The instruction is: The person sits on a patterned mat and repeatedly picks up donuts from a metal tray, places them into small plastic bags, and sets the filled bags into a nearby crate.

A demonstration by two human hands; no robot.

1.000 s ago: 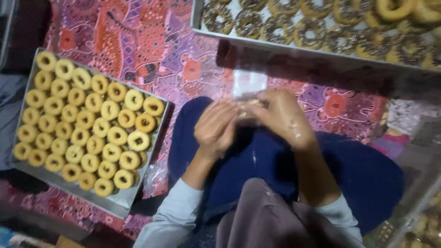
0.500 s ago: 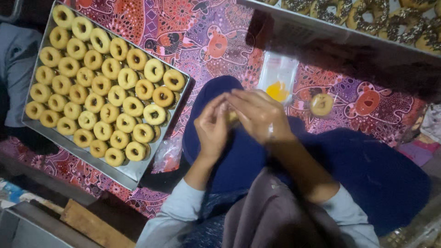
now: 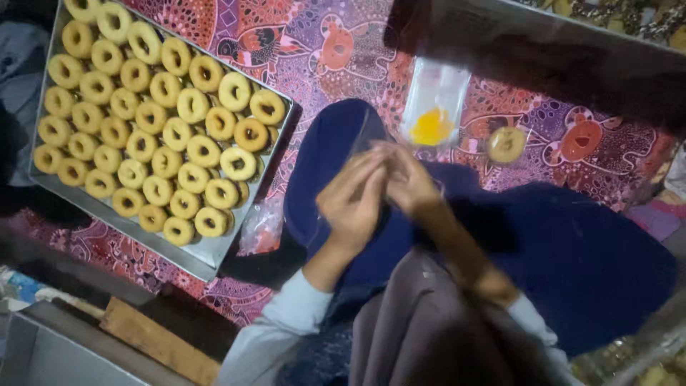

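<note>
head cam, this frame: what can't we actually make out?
- What the left hand and right hand pinch: a clear film shows, but fingers and blur hide any contents.
- Second tray of rings: cut off by the top edge, in shadow.
- Clear bag on the mat: a yellow patch inside, too blurred to identify.
- Bottom-right corner: cut off, dark.

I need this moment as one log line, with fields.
left hand: meets right, fingers on clear plastic bag | right hand: same | left: tray of ring cookies | ahead: loose cookie
</note>
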